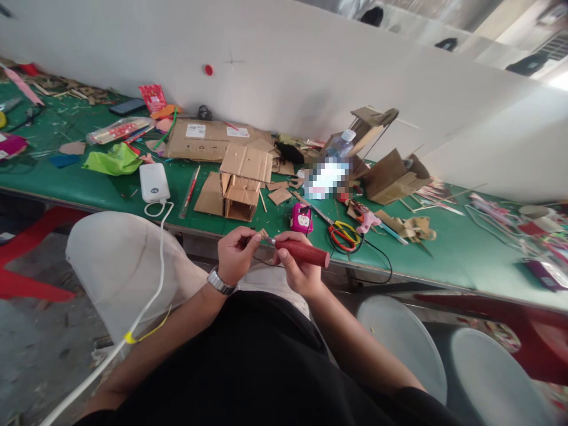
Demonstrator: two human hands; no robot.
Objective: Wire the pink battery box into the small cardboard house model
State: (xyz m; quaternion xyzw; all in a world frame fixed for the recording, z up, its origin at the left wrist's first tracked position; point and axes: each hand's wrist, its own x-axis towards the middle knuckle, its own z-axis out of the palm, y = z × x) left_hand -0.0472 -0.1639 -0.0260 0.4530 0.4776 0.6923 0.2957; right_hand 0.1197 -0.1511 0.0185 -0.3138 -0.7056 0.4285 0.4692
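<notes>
My right hand [302, 271] is wrapped round the thick red wooden handle [304, 252] of an awl-like tool. Its short metal shaft points left, and its tip meets a small tan piece [263, 234], perhaps cardboard. Thumb and fingers of my left hand [236, 253] pinch that piece, which they mostly hide. Both hands are close together in front of the table's edge, above my lap. Just beyond them, on the green table [186, 236], are a folded cardboard box form [245, 177] and a magenta power socket [301, 219].
Scissors with red and yellow handles [344, 236], a pink glue gun [368, 222] and its black cable lie to the right. A white power bank [154, 182] with a white cable is at left. Behind stand cardboard models [394, 177] and a plastic bottle [341, 145]. Stools [402, 349] are below.
</notes>
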